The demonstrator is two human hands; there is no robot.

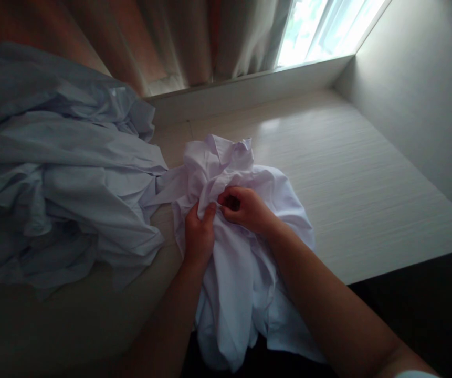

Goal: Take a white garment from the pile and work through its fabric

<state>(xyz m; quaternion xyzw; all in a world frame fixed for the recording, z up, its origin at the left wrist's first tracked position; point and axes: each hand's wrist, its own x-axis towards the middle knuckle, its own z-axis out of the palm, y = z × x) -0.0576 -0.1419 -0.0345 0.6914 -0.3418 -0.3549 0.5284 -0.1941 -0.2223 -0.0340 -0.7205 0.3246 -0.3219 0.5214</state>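
Observation:
A crumpled white shirt (241,273) lies on the pale wooden table (351,178) in front of me and hangs over its near edge. My left hand (199,233) is closed on a fold of the shirt at its middle. My right hand (243,207) pinches the cloth just beside it, fingers curled tight. The two hands touch at the fingertips. The shirt's collar end (226,152) bunches up beyond the hands.
A big heap of pale blue-white garments (60,173) fills the table's left side, touching the shirt. Curtains (178,42) and a bright window (328,26) stand behind. A grey wall (418,89) bounds the right. The floor at the lower right is dark.

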